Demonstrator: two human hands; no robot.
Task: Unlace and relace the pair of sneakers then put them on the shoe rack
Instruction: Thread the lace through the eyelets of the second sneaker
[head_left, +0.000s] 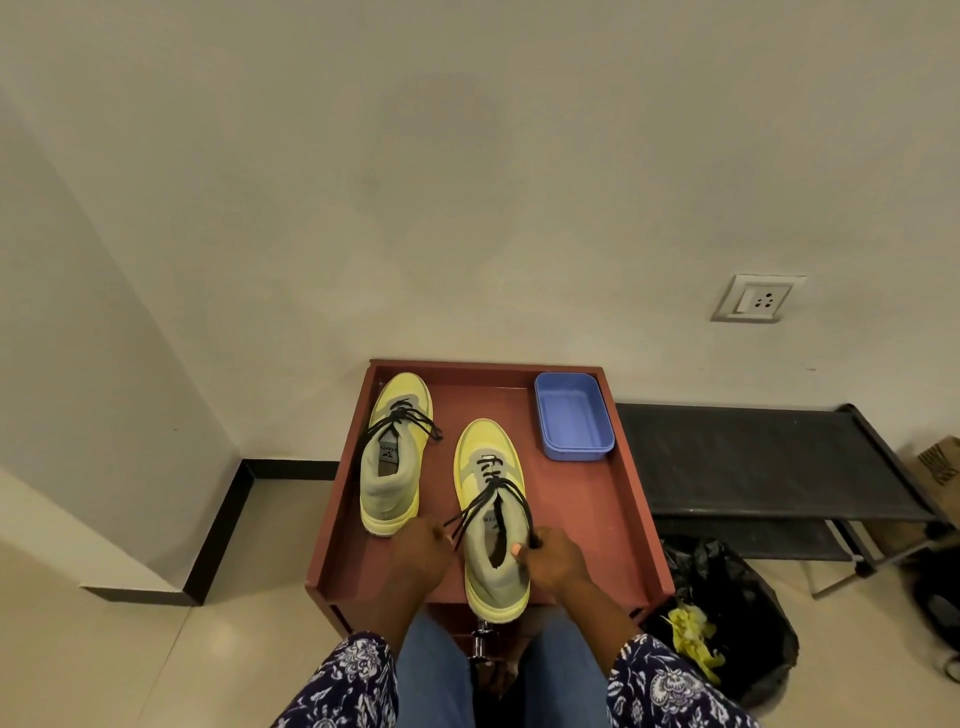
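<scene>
Two yellow and grey sneakers stand on a red-brown tray-topped stand (618, 514), toes toward the wall. The left sneaker (394, 452) is laced, its black lace ends lying loose over its sides. The right sneaker (493, 519) sits nearer me, heel at the front edge. Its black lace (498, 493) runs from the upper eyelets out to both sides. My left hand (421, 551) pinches the left lace end beside the heel. My right hand (550, 556) grips the right lace end against the collar.
A blue plastic tub (571, 415) stands at the tray's back right corner. To the right is a low black shoe rack (753, 462) against the wall, a black bin bag (727, 613) with yellow scraps in front of it, and a cardboard box (940, 467).
</scene>
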